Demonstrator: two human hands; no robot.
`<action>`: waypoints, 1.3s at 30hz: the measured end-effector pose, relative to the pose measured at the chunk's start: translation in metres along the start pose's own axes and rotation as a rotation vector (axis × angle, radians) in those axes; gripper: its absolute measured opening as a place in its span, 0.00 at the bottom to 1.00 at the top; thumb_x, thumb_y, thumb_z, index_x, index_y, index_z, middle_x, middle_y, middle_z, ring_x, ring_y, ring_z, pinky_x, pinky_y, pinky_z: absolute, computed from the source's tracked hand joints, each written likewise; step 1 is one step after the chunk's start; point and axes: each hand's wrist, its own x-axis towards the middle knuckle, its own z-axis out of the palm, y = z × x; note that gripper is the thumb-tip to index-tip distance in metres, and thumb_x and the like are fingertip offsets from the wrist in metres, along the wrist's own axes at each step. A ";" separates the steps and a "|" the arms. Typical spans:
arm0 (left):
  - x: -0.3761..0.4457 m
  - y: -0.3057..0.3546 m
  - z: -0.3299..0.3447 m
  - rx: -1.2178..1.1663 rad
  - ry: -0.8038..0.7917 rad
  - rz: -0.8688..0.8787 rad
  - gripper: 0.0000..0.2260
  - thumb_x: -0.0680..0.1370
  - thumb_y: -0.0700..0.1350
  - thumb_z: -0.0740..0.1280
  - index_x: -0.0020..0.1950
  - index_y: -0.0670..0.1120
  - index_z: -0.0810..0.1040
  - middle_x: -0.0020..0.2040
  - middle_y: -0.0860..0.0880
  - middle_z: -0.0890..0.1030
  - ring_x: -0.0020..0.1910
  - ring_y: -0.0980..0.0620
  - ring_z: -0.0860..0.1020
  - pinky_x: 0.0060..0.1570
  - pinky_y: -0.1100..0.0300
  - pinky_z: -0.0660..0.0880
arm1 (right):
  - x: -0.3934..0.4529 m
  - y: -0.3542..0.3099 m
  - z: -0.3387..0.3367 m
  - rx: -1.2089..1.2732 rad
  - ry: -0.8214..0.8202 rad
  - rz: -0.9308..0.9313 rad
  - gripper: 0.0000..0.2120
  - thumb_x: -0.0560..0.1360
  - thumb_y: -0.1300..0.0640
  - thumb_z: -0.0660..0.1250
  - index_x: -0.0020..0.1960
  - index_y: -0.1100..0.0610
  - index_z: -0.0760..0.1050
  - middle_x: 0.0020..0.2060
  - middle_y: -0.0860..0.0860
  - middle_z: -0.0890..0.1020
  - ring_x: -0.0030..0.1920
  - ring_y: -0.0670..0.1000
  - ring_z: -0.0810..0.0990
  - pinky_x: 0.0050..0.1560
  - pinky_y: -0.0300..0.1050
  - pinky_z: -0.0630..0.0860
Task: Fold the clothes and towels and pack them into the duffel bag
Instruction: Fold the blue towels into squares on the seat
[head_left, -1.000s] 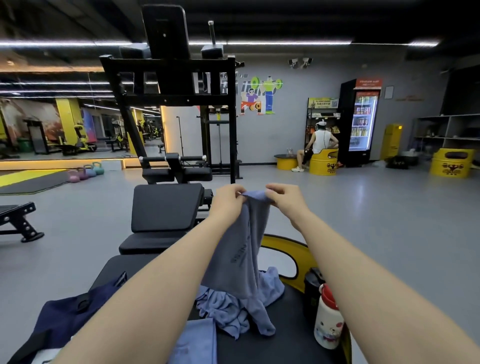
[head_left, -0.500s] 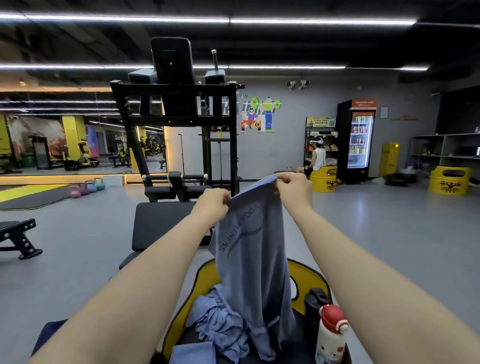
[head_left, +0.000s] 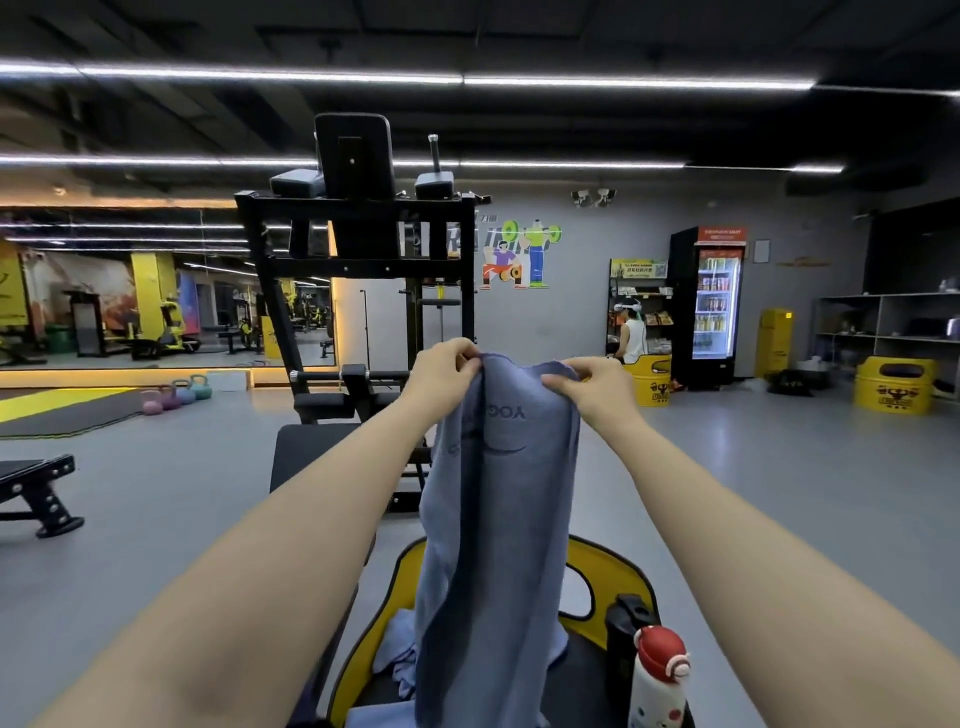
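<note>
both hands (head_left: 447, 375) (head_left: 597, 391) pinch towel (head_left: 498, 519) above yellow tub (head_left: 613, 577).

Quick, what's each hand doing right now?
Left hand: pinching the top edge of the blue towel.
Right hand: pinching the same edge.

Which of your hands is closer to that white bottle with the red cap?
Right. The right hand pinches the towel high above the bottle; the left hand grips the towel's other corner, farther left.
</note>
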 end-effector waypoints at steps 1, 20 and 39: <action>-0.001 0.002 -0.004 0.005 -0.003 0.013 0.07 0.81 0.43 0.61 0.55 0.45 0.77 0.43 0.50 0.76 0.45 0.53 0.73 0.46 0.61 0.69 | -0.002 -0.002 -0.004 0.030 0.023 0.001 0.06 0.75 0.57 0.70 0.49 0.58 0.83 0.40 0.51 0.81 0.43 0.49 0.76 0.34 0.32 0.67; -0.048 -0.006 -0.083 0.425 -0.075 -0.021 0.04 0.81 0.43 0.61 0.51 0.43 0.72 0.46 0.44 0.77 0.41 0.48 0.76 0.40 0.57 0.71 | -0.029 -0.032 -0.063 -0.050 0.252 -0.016 0.09 0.78 0.59 0.66 0.54 0.60 0.82 0.41 0.49 0.79 0.52 0.54 0.77 0.62 0.46 0.69; -0.083 0.073 0.016 -0.271 -0.201 0.010 0.11 0.77 0.43 0.67 0.58 0.42 0.77 0.51 0.45 0.81 0.48 0.50 0.79 0.49 0.57 0.79 | -0.056 -0.055 -0.054 -0.071 -0.107 -0.119 0.05 0.76 0.59 0.68 0.49 0.53 0.83 0.45 0.49 0.82 0.53 0.51 0.78 0.56 0.47 0.77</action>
